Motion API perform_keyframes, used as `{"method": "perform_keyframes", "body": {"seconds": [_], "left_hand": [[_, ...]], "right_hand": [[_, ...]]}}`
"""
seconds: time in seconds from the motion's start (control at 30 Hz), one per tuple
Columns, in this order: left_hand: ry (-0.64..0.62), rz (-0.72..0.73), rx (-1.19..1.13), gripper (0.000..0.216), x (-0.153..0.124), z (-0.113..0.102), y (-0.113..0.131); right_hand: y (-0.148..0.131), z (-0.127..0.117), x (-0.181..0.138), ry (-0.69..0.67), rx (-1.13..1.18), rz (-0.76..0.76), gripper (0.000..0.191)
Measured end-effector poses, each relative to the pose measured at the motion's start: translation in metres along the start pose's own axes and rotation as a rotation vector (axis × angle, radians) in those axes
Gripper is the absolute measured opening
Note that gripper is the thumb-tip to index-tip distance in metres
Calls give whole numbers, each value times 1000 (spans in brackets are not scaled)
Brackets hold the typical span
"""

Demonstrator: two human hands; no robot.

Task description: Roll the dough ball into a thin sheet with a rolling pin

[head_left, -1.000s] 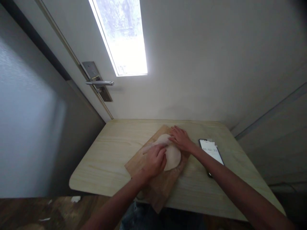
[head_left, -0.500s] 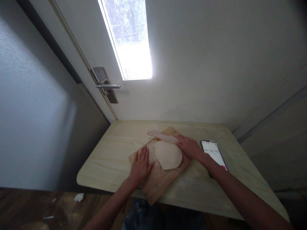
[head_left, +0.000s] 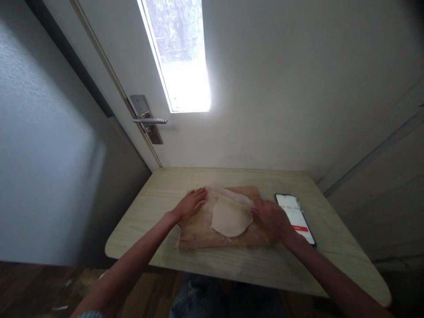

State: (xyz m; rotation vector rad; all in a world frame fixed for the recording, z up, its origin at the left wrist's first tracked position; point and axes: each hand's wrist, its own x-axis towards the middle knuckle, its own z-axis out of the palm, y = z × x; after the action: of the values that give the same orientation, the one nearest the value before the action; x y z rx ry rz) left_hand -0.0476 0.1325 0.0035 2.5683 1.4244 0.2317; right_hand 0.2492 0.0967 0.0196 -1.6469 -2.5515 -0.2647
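Observation:
A flat, rounded sheet of pale dough (head_left: 230, 221) lies on a wooden board (head_left: 198, 237). Across the far edge of the dough runs a whitish rolling pin (head_left: 236, 195), its left part smeared by motion. My right hand (head_left: 270, 216) is closed around the pin's right end, near the board's right side; the hand is slightly blurred. At the board's far left, my left hand (head_left: 192, 203) rests with fingers stretched out, touching the board close to the pin's left end. Some flour shows on the wood beside the dough.
The board sits on a small light-wood table (head_left: 139, 221) set against a white door with a metal handle (head_left: 150, 120). A phone (head_left: 298, 221) showing a timer lies right of the board, beneath my right forearm's edge. Scraps lie on the floor at lower left.
The board has turned from a slanted position to nearly square with the table, and the dough with it. My left hand has shifted up along the board's left side. My right hand keeps the pin.

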Motion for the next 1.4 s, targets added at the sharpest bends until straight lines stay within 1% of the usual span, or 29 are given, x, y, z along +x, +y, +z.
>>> {"method": "perform_keyframes", "body": {"seconds": [0.07, 0.1, 0.13, 0.17, 0.2, 0.27, 0.33, 0.43, 0.5, 0.57, 0.63, 0.7, 0.8, 0.9, 1.03, 1.23, 1.33, 1.4], "left_hand": [[206, -108, -58, 46, 3, -5, 9], [303, -137, -81, 46, 5, -8, 16], [374, -143, -96, 44, 7, -10, 23], [409, -132, -100, 43, 9, -11, 31], [414, -117, -91, 41, 11, -11, 38], [349, -95, -35, 40, 13, -9, 52], [246, -84, 43, 40, 15, -3, 62], [116, -111, 128, 42, 15, 6, 67], [72, -156, 150, 43, 15, 10, 68], [76, -193, 168, 44, 15, 12, 69], [117, -216, 194, 44, 16, 12, 72], [151, -235, 221, 44, 17, 12, 74], [152, -249, 244, 44, 23, 14, 75], [137, -262, 250, 46, 34, 16, 70], [110, -272, 234, 49, 49, 15, 60], [76, -306, 205, 53, 74, 13, 45], [87, -319, 202, 54, 78, 13, 42], [110, -325, 212, 54, 71, 13, 46]], "right_hand": [[2, 0, 5, 57, 34, -105, 24], [2, 2, 6, 80, 48, -150, 24], [1, 4, 7, 94, 57, -185, 24], [0, 7, 7, 97, 62, -214, 24], [0, 10, 7, 89, 67, -236, 24], [-2, 16, 5, 63, 86, -254, 27], [-4, 18, 5, 49, 111, -210, 36], [-7, 15, 10, 33, 147, -64, 50], [-11, 13, 17, 1, 180, 50, 52], [-14, 13, 25, -29, 194, 144, 51], [-16, 17, 30, -39, 180, 191, 50], [-17, 22, 32, -37, 159, 197, 50], [-16, 28, 34, -54, 146, 193, 49], [-13, 29, 41, -93, 129, 204, 48], [-7, 28, 60, -195, 126, 220, 49], [3, 37, 86, -305, 165, 259, 54], [2, 36, 88, -298, 173, 289, 55], [-3, 31, 79, -244, 160, 285, 54]]}}
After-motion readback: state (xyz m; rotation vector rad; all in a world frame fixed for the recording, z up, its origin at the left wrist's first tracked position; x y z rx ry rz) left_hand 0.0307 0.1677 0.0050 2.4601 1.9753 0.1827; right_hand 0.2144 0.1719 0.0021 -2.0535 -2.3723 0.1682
